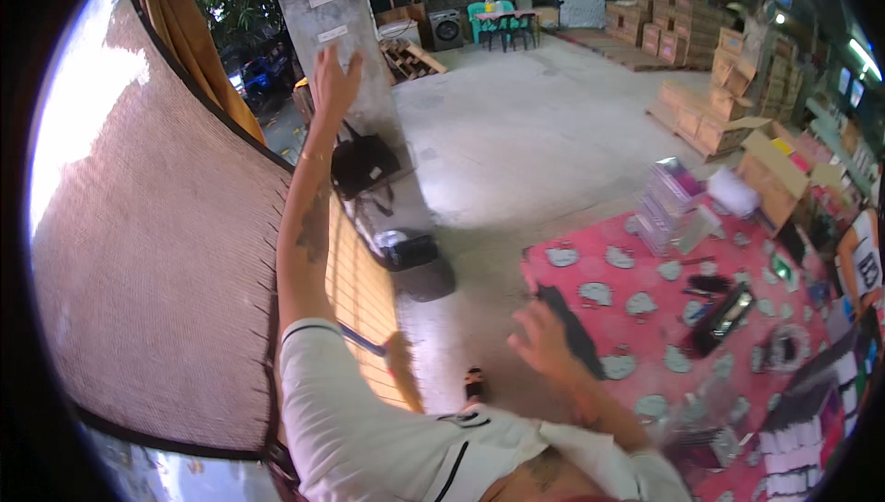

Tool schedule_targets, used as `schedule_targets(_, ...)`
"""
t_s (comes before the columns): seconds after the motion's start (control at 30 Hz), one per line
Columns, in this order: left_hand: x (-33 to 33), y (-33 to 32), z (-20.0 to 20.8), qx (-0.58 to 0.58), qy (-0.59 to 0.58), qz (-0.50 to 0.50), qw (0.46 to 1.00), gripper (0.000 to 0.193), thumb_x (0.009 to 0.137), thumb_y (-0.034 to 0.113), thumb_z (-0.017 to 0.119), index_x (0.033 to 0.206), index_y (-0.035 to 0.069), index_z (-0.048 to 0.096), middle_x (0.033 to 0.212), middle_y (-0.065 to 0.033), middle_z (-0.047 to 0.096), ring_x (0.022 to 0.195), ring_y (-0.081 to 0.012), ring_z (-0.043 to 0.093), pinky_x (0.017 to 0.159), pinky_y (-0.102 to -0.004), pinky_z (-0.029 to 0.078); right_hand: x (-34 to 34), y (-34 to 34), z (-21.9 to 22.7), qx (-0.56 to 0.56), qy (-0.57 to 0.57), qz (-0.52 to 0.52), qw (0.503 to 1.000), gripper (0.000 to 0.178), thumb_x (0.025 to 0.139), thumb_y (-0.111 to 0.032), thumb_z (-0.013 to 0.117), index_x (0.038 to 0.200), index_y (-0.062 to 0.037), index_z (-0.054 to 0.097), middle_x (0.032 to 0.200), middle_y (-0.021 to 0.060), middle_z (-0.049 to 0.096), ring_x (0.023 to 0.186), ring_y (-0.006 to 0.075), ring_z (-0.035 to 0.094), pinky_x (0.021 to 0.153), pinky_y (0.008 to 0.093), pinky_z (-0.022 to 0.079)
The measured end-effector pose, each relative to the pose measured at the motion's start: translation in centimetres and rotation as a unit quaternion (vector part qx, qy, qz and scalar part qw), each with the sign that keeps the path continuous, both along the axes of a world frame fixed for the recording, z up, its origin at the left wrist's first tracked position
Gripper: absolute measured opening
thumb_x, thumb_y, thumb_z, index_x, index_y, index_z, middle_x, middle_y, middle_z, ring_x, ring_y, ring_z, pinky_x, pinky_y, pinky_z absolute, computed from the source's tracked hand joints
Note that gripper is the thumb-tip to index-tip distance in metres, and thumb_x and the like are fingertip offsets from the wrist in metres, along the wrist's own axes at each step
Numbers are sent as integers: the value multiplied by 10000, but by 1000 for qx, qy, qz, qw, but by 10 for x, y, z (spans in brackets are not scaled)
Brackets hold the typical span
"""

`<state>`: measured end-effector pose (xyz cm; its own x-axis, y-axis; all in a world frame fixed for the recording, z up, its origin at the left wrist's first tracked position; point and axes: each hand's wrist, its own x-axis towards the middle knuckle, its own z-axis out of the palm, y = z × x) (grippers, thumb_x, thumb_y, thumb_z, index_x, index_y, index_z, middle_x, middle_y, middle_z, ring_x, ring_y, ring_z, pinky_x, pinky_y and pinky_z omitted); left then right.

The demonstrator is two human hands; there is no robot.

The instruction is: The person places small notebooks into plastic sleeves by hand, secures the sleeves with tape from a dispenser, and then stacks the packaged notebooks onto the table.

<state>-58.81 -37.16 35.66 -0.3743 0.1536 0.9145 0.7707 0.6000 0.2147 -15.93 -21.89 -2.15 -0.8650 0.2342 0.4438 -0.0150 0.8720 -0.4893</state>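
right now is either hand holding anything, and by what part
Nothing is held. The left hand is raised, open, against the grey panel; the right hand hangs open above the pink mat.

- Two white rectangular labels [324, 15] are stuck high on the grey upright panel [343, 59].
- Brown cardboard boxes [705, 119] are stacked along the right wall.
- A pile of clear flat packages [666, 202] is set on the pink mat [645, 318].

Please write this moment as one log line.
left hand: raised on grey panel | right hand: empty, blurred, above pink mat
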Motion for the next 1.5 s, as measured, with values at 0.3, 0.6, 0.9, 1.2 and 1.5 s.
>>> schedule_targets(0.3, -242, 1, 172, -5, 175, 155, 972, 865, 898, 587, 569, 1491, 6, 324, 1541, -206, 341, 1421, -379, 323, 1133, -511, 304, -178, 78, -53, 21, -157, -209, 965, 748, 812, -435, 702, 1434, -123, 429, 1500, 290, 299, 1402, 462, 294, 1107, 668, 209)
schedule_targets(0.6, -325, 26, 282, 52, 131, 158, 977, 894, 825, 760, 517, 1553, 309, 261, 1614, -236, 119, 1486, -445, 107, 1154, -620, 170, -188, 70, -51, 67, -175, -241, 952, 735, 787, -474, 697, 1401, -138, 472, 1519, 304, 262, 1428, 485, 230, 1103, 698, 169)
schedule_targets(0.9, -343, 64, 322, 75, 114, 130, 982, 892, 826, 780, 477, 1550, 304, 264, 1602, -285, 69, 1473, -485, 100, 1120, -688, 148, -191, 73, -47, 48, -200, -244, 948, 692, 781, -514, 678, 1346, -151, 510, 1503, 323, 292, 1430, 493, 219, 1094, 708, 171)
schedule_targets(1.2, -341, 94, 333, 63, 85, 172, 979, 899, 815, 776, 494, 1547, 308, 260, 1586, -323, 15, 1445, -528, 133, 1093, -715, 152, -192, 69, -37, 32, -180, -253, 950, 631, 764, -477, 701, 1312, -204, 552, 1481, 295, 323, 1414, 481, 251, 1085, 710, 195)
schedule_targets(1.5, -337, 106, 339, 42, 71, 209, 975, 876, 825, 739, 516, 1542, 299, 273, 1569, -351, 42, 1427, -543, 157, 1074, -726, 164, -191, 69, -40, 52, -166, -264, 949, 655, 724, -457, 739, 1301, -202, 561, 1447, 282, 377, 1397, 475, 279, 1073, 708, 223)
